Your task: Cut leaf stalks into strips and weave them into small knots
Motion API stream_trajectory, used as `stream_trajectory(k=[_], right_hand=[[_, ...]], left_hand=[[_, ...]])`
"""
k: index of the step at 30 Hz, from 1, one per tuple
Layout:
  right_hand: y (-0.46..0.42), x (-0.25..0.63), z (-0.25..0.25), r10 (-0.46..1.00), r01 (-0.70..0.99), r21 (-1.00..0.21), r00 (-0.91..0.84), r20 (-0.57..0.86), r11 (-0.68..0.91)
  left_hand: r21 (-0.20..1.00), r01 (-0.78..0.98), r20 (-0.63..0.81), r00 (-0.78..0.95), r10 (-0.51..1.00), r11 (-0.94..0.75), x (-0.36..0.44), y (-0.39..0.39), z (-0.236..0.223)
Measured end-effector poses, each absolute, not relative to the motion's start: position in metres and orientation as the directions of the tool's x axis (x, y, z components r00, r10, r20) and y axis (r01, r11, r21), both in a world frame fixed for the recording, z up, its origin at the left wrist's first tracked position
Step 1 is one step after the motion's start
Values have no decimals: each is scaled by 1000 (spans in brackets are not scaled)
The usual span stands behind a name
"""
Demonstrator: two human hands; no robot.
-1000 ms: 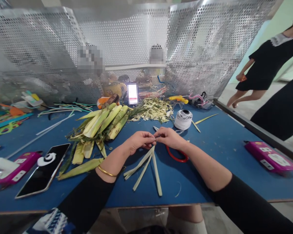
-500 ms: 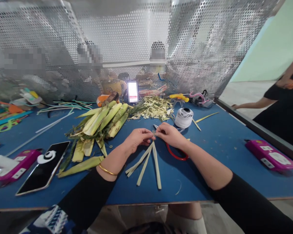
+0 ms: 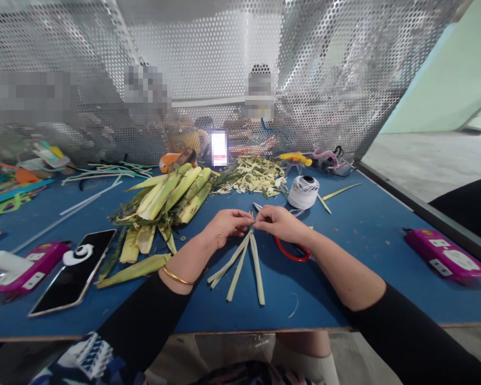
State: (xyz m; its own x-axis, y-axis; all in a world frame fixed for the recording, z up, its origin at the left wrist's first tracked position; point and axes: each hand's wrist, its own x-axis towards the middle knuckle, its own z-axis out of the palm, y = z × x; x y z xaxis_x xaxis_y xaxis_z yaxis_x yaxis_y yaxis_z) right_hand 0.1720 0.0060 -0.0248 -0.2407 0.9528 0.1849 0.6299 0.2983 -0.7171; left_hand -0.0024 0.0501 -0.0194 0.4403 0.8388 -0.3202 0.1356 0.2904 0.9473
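Note:
My left hand (image 3: 224, 224) and my right hand (image 3: 281, 222) meet at the middle of the blue table (image 3: 344, 235), fingertips pinched together on the top ends of several pale green leaf strips (image 3: 240, 264). The strips fan out from the pinch toward the table's near edge. A gold bangle (image 3: 176, 276) sits on my left wrist. Red-handled scissors (image 3: 291, 251) lie under my right wrist. A spool of white thread (image 3: 303, 192) stands just beyond my right hand.
A pile of green leaf stalks (image 3: 172, 198) and a heap of trimmings (image 3: 252, 179) lie behind my hands. A phone (image 3: 74, 278) and pink boxes (image 3: 20, 270) (image 3: 444, 259) sit at the sides. A perforated metal screen (image 3: 224, 64) closes the back; people sit behind it.
My hands stay pinched on the strip ends, barely shifting. The person in black at the right has moved out of view, leaving only a dark shape at the edge.

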Motion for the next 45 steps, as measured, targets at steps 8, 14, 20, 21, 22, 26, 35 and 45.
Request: stream_trajectory(k=[8, 14, 20, 21, 22, 26, 35, 45], right_hand=[[4, 172, -20, 956, 540, -793, -226, 186, 281], [3, 177, -18, 960, 473, -852, -258, 109, 224], [9, 174, -29, 973, 279, -933, -113, 202, 226], [9, 173, -32, 970, 273, -934, -149, 194, 229], [10, 171, -34, 966, 272, -934, -180, 186, 230], [12, 170, -40, 957, 259, -933, -209, 200, 251], [10, 171, -36, 967, 309, -920, -160, 200, 242], [9, 169, -35, 960, 317, -910, -168, 223, 267]], left_hand=[[943, 134, -333, 426, 841, 305, -2, 50, -18], [963, 167, -266, 438, 859, 213, -3, 52, -20], [974, 188, -205, 471, 858, 129, -4, 52, -21], [975, 183, -199, 476, 857, 124, -4, 51, -20], [977, 176, -193, 481, 855, 121, -5, 51, -20], [983, 149, -165, 483, 860, 105, -5, 50, -18], [993, 104, -102, 451, 887, 61, -4, 50, -17], [833, 376, 249, 397, 883, -405, -2, 49, -20]])
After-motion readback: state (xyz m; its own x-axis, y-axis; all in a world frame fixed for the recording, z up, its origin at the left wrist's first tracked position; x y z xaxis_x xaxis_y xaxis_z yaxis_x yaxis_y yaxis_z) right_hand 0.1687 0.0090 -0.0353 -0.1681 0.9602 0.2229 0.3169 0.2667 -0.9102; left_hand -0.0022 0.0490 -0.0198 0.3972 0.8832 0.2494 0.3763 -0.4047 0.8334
